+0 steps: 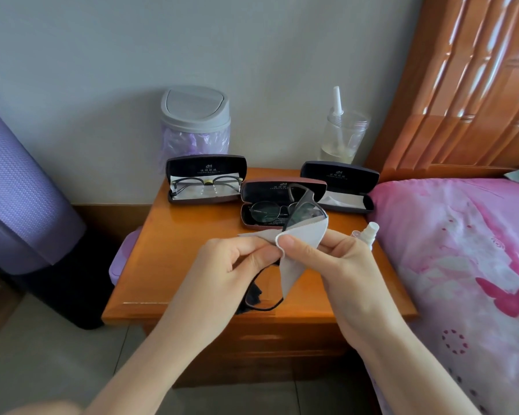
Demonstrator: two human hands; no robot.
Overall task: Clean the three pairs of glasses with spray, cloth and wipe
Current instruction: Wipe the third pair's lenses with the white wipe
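Above the wooden nightstand (pixel 177 265) I hold a dark-framed pair of glasses (pixel 304 205) tilted on end. My left hand (pixel 234 253) pinches the frame at its lower part, where an arm hangs down. My right hand (pixel 330 253) pinches a grey cloth (pixel 300 235) folded around the lower lens. A second pair with a dark and gold frame (pixel 206 184) lies in the open left case (pixel 206 167). A round thin-framed pair (pixel 264 212) lies in the middle open case (pixel 282 187). The right open case (pixel 339 184) holds only a white cloth. A small spray bottle (pixel 370 232) lies behind my right hand.
A grey-lidded mini bin (pixel 195 115) with a purple liner stands at the back left. A clear jar (pixel 343 136) with a white nozzle stands at the back right. A bed with a pink cover (pixel 462 265) and wooden headboard (pixel 468 85) borders the right side. A purple roll (pixel 21 190) stands left.
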